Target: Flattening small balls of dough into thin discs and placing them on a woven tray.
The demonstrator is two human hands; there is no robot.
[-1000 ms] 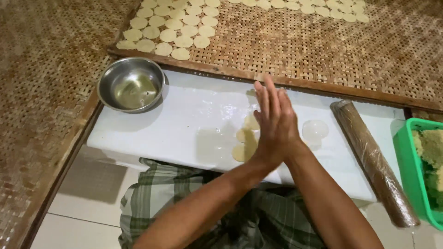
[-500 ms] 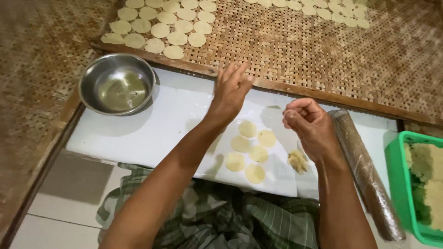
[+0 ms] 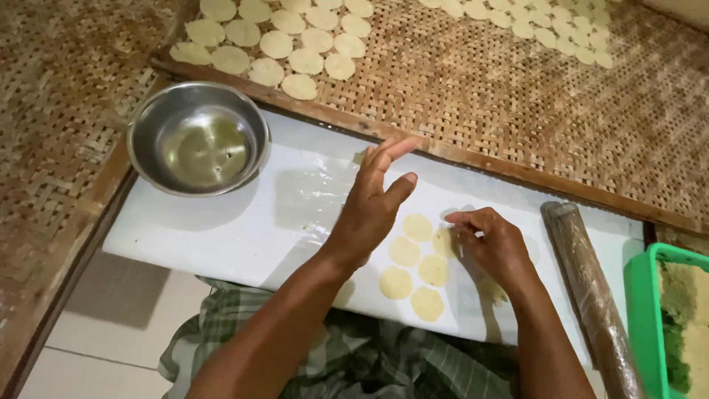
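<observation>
I see left hand (image 3: 373, 207) lifted, fingers spread, empty. Right hand (image 3: 491, 244) pinching edge of dough disc (image 3: 443, 242) among flat discs (image 3: 413, 266) between hands. I'd peel slowly, low, avoid tearing. Steel bowl (image 3: 198, 139) far left.

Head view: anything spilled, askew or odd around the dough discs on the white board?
Nothing stands out. The dough discs lie flat in a loose cluster on the white board, the metal bowl sits upright, and the rolling pin rests at the board's right end.
</observation>
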